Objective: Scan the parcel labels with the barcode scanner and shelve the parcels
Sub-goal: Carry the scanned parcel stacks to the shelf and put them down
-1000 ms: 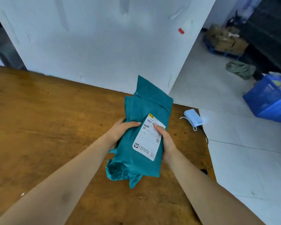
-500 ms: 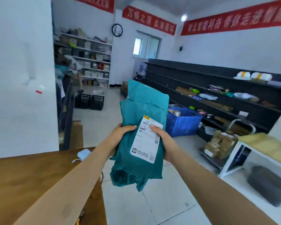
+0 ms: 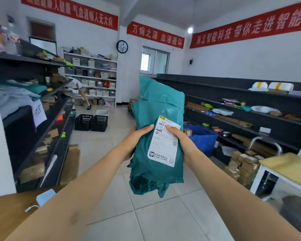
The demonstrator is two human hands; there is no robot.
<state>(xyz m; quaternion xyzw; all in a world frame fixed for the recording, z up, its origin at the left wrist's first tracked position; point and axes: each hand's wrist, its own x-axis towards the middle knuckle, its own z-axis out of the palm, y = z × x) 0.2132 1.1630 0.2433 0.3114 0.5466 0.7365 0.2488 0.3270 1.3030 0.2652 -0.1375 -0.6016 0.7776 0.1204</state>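
A teal plastic parcel (image 3: 155, 105) stands upright in front of me, held in both hands at chest height. Its white shipping label (image 3: 163, 146) faces me. My left hand (image 3: 137, 138) grips the parcel's left edge with the thumb across the front. My right hand (image 3: 182, 143) grips the right edge, thumb pressed on the label's top. A pale blue device (image 3: 45, 197), maybe the scanner, lies on the wooden table (image 3: 9, 211) at the lower left with a white cord.
Dark shelving (image 3: 241, 108) with scattered parcels runs along the right wall, and another dark rack (image 3: 47, 136) lines the left. A blue bin (image 3: 203, 141), cardboard boxes (image 3: 241, 164) and a white table (image 3: 285, 167) stand on the right. Two black crates (image 3: 91, 122) sit on the tiled floor ahead. A person bends by the far white shelves.
I have turned right, away from the wooden table, carrying the parcel in both hands. The room and its shelves have come into view; the grip is unchanged.
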